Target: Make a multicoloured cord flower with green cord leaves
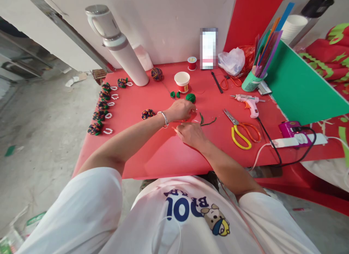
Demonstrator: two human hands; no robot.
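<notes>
My left hand (182, 109), with a silver bracelet on the wrist, is closed in a pinch over the red table (152, 152). My right hand (191, 133) lies just below it, fingers curled in a pinch too. A thin thread or wire seems to run between them; it is too fine to name. A dark green cord piece (207, 121) lies just right of the hands. A green yarn ball (191, 97) sits just above my left hand.
Several multicoloured yarn knots with white bead loops (101, 115) line the left edge; another knot (147, 114) lies near my left wrist. Yellow-and-orange scissors (241, 132), a glue gun (249, 103), a paper cup (182, 81), a white flask (120, 46), a power strip (297, 139) stand around.
</notes>
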